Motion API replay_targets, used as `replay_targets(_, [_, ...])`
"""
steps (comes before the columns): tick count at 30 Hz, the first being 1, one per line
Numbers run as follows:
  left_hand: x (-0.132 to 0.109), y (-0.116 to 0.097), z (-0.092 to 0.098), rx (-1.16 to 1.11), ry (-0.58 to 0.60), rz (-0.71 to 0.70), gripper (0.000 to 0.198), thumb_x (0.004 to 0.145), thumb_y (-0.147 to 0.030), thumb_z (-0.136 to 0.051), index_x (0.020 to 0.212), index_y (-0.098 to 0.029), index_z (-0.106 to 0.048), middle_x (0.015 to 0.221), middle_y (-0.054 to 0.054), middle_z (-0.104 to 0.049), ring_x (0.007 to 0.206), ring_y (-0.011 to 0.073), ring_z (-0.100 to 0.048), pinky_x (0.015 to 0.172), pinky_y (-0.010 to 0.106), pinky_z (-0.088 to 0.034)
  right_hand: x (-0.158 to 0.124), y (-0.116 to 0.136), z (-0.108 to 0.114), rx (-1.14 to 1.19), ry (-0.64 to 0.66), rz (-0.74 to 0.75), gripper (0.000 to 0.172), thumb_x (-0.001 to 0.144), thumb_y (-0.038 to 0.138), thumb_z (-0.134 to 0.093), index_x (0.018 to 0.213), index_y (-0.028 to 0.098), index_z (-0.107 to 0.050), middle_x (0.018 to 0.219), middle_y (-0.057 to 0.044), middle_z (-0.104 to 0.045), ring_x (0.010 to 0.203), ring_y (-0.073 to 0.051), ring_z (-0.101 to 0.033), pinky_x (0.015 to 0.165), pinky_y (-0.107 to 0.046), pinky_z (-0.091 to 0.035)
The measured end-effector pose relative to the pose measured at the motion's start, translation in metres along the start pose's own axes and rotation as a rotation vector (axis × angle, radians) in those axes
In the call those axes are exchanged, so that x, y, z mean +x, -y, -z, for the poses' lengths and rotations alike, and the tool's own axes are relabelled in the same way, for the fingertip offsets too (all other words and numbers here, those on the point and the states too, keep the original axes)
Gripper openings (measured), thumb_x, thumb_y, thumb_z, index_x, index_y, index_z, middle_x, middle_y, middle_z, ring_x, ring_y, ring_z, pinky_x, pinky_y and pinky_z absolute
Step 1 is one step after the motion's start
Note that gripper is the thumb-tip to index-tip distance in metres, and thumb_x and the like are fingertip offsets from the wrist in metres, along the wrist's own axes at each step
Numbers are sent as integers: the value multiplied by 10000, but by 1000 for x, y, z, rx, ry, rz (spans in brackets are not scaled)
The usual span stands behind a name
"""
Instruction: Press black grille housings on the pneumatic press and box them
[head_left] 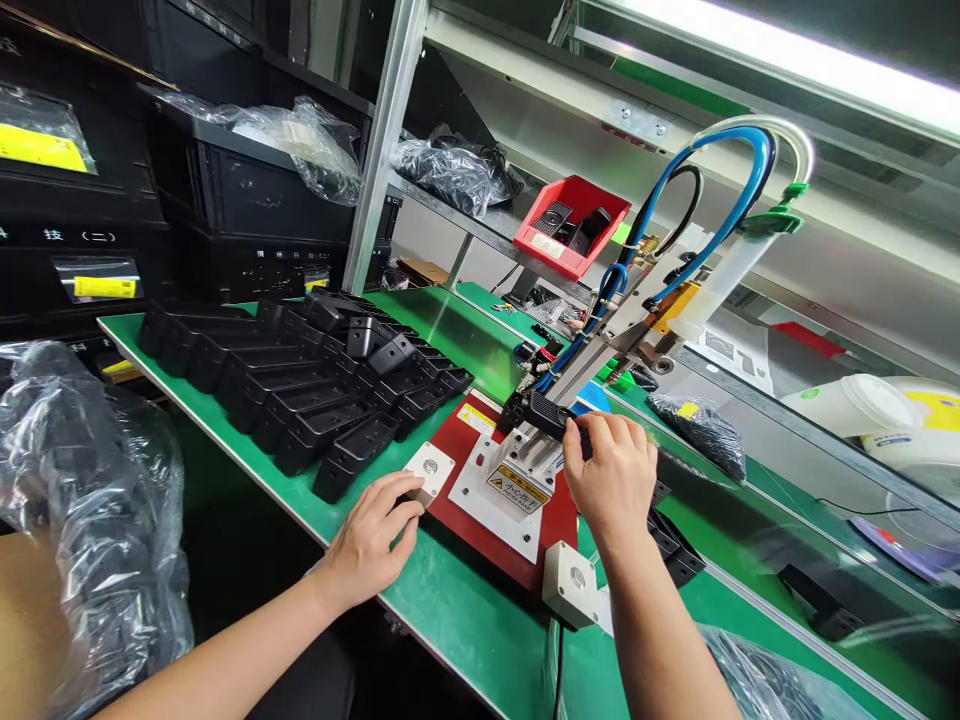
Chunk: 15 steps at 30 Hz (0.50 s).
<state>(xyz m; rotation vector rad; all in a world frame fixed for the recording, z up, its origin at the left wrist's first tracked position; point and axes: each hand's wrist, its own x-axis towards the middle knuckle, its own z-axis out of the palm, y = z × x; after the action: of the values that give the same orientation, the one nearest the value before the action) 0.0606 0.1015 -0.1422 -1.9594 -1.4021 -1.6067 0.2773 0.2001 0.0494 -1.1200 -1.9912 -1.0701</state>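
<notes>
My right hand (615, 470) pinches the end of a black plastic part (550, 413) with a grooved face. That part rests on the metal fixture of a small press (525, 455), which stands on a dark red base. My left hand (375, 530) is beside a light grey push-button box (431, 468), its curved fingers apart and the fingertips at the box's near edge. It holds nothing. A second push-button box (574, 585) sits to the left of my right forearm. A dispensing syringe (724, 275) with a green cap leans above the fixture.
Rows of black plastic housings (255, 385) cover the left of the green table (442, 610). A red bin (574, 225) with black parts hangs at the shelf. Bagged parts (112, 520) lie at the lower left, and black crates (247, 190) stand behind. More black parts (679, 550) lie beyond my right wrist.
</notes>
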Motion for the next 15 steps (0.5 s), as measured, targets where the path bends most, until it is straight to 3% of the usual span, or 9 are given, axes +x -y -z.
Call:
replay_targets(4, [0, -1, 0, -6, -8, -12, 180, 843, -39, -549, 959, -167, -600, 1174, 104, -592, 1186, 242, -538, 983, 407, -509, -4, -1, -7, 127, 39, 61, 341, 1007, 378, -428, 1205, 160, -601, 1239, -105, -648, 1146, -255, -565, 821, -345, -386])
replay_targets(8, [0, -1, 1, -4, -5, -14, 186, 843, -36, -551, 968, -166, -596, 1180, 108, -586, 1196, 245, -528, 985, 411, -507, -9, 0, -13, 147, 93, 108, 378, 1022, 421, -403, 1211, 157, -596, 1234, -101, -661, 1114, -242, -600, 842, -356, -385])
replay_targets(15, [-2, 0, -1, 0, 3, -9, 184, 844, -38, -552, 965, -169, -599, 1186, 106, -587, 1197, 245, -531, 987, 412, -508, -14, 3, -14, 106, 66, 89, 371, 1013, 403, -442, 1223, 134, -589, 1250, -119, -653, 1128, -251, -603, 863, -375, -377])
